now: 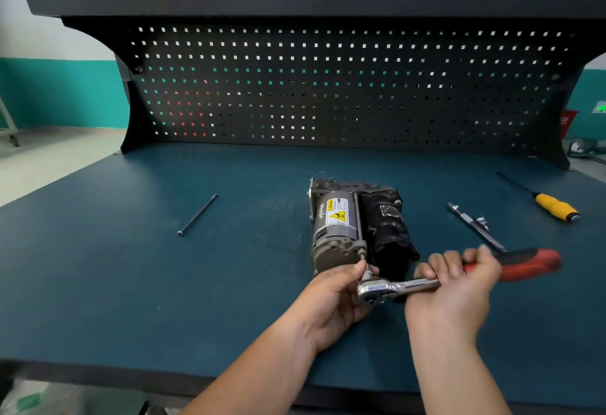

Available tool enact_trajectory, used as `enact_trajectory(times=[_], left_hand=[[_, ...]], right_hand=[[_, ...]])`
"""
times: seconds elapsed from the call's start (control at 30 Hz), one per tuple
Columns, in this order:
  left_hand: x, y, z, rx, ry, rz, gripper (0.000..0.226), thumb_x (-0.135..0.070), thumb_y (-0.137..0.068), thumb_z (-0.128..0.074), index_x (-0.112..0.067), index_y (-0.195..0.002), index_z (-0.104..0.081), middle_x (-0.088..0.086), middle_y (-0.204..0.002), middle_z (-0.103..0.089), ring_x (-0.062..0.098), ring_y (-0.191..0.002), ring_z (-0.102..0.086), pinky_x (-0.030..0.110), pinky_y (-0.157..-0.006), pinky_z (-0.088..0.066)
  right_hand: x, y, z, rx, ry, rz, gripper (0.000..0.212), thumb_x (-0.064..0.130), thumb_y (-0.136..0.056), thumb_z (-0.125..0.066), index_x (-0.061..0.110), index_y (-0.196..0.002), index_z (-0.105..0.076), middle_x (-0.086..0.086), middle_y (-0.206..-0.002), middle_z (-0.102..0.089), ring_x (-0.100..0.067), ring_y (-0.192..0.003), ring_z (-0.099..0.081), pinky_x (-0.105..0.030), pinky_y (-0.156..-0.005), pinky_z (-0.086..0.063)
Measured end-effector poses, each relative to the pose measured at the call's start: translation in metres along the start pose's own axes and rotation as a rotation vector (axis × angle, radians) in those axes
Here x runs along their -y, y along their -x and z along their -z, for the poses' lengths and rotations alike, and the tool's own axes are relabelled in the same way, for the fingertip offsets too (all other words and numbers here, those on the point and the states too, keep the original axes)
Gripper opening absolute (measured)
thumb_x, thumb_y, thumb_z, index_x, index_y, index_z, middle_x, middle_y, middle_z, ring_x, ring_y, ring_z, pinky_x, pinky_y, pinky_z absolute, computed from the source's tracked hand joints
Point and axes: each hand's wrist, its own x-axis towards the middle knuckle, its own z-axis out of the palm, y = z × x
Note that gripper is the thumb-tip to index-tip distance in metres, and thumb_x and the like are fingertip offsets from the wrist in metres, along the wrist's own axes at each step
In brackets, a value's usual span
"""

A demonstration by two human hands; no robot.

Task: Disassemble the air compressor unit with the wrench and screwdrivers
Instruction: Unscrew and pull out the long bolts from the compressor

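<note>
one compressor [334, 227], one wrench [387, 288], one screwdriver [554, 208], one bolt [197, 214], one extension bar [472, 225].

The light is even and moderate, and it seems to fall from above. The blue bench top [131, 283] is brightest in the middle of the frame and becomes dark toward the lower edge. Shadows are soft, with only a weak one beside the compressor [344, 217]. The chrome head of the ratchet wrench [377, 290] carries a small white glare. Its red handle [531, 263] and the right hand [459, 286], at the lower right, are smeared by motion blur. Bright points shine through the holes of the black pegboard [328, 86]. The wide lens bends the shelf [295, 4] at the top, and the corners are soft, mostly the lower left.
</note>
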Motion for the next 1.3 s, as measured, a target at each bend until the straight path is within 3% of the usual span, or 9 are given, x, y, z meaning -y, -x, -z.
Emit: enact_trajectory(times=[0.27, 0.4, 0.5, 0.6, 0.7, 0.83, 1.0, 1.17, 1.3], left_hand=[[0.000, -0.001, 0.000, 0.015, -0.025, 0.029, 0.020, -0.033, -0.069, -0.062, -0.019, -0.061, -0.074, -0.003, -0.069, -0.069, 0.007, -0.059, -0.063, 0.018, -0.056, -0.048], [0.003, -0.002, 0.003, 0.031, -0.048, 0.017, 0.025, -0.024, -0.087, -0.059, -0.019, -0.068, -0.074, -0.002, -0.071, -0.069, 0.009, -0.063, -0.063, 0.025, -0.068, -0.049], [0.002, 0.000, 0.004, 0.037, -0.036, 0.021, 0.037, -0.007, -0.094, -0.046, -0.016, -0.066, -0.069, 0.000, -0.065, -0.066, 0.010, -0.058, -0.063, 0.025, -0.057, -0.052], [0.001, 0.002, 0.005, 0.047, 0.050, 0.020, 0.035, -0.009, -0.095, -0.046, -0.014, -0.066, -0.064, 0.001, -0.060, -0.062, 0.011, -0.053, -0.060, 0.025, -0.051, -0.049], [0.000, 0.003, 0.004, 0.055, 0.047, -0.004, 0.029, -0.006, -0.090, -0.052, -0.012, -0.066, -0.066, 0.004, -0.063, -0.060, 0.012, -0.054, -0.058, 0.025, -0.051, -0.049], [0.001, 0.000, 0.001, -0.018, -0.042, -0.007, 0.003, -0.011, -0.080, -0.063, -0.011, -0.081, -0.066, 0.006, -0.074, -0.063, 0.014, -0.065, -0.059, 0.025, -0.061, -0.048], [0.000, -0.001, 0.000, -0.012, -0.030, 0.011, 0.018, -0.028, -0.066, -0.064, -0.015, -0.057, -0.072, -0.001, -0.061, -0.067, 0.007, -0.049, -0.062, 0.016, -0.043, -0.046], [0.000, 0.000, 0.000, -0.004, -0.070, 0.001, 0.020, -0.033, -0.067, -0.064, -0.016, -0.060, -0.073, -0.001, -0.063, -0.068, 0.007, -0.052, -0.062, 0.016, -0.047, -0.048], [0.001, -0.002, 0.003, -0.001, -0.084, 0.019, 0.021, -0.035, -0.068, -0.064, -0.018, -0.061, -0.074, -0.002, -0.066, -0.068, 0.007, -0.054, -0.063, 0.017, -0.048, -0.048]], right_hand=[[-0.006, 0.011, -0.031, 0.334, 0.227, 0.171, 0.017, 0.018, -0.082, -0.053, 0.022, -0.067, -0.045, 0.013, -0.041, -0.032, -0.002, -0.035, -0.027, -0.016, -0.036, -0.024], [-0.019, 0.019, -0.046, 0.621, 0.690, 0.269, 0.011, 0.032, -0.069, -0.065, 0.030, -0.059, -0.061, 0.013, -0.043, -0.045, 0.000, -0.039, -0.039, -0.017, -0.042, -0.033], [-0.037, 0.032, -0.053, 0.949, 0.982, 0.385, 0.023, 0.029, -0.075, -0.070, 0.030, -0.059, -0.052, 0.015, -0.047, -0.044, -0.001, -0.044, -0.037, -0.016, -0.045, -0.029], [-0.053, 0.040, -0.055, 1.049, 1.167, 0.440, 0.032, 0.029, -0.080, -0.071, 0.030, -0.059, -0.046, 0.014, -0.048, -0.041, -0.005, -0.048, -0.035, -0.019, -0.047, -0.027], [-0.047, 0.041, -0.054, 0.988, 1.076, 0.439, 0.029, 0.035, -0.076, -0.070, 0.031, -0.059, -0.048, 0.014, -0.047, -0.041, -0.003, -0.046, -0.035, -0.017, -0.046, -0.026], [-0.022, 0.028, -0.048, 0.618, 0.577, 0.188, 0.014, 0.027, -0.072, -0.070, 0.027, -0.060, -0.063, 0.015, -0.041, -0.043, 0.001, -0.037, -0.036, -0.013, -0.039, -0.031], [-0.001, 0.009, -0.028, 0.287, 0.023, 0.039, 0.039, 0.012, -0.091, -0.046, 0.023, -0.054, -0.041, 0.012, -0.041, -0.027, -0.003, -0.035, -0.023, -0.016, -0.035, -0.022], [0.004, -0.004, -0.003, -0.035, -0.136, -0.129, 0.030, 0.024, -0.090, -0.041, 0.023, -0.061, -0.035, 0.009, -0.044, -0.024, -0.006, -0.037, -0.023, -0.017, -0.037, -0.023], [-0.001, 0.000, -0.007, 0.035, -0.043, -0.002, 0.029, 0.019, -0.089, -0.042, 0.023, -0.060, -0.035, 0.009, -0.045, -0.025, -0.007, -0.039, -0.022, -0.018, -0.038, -0.023]])
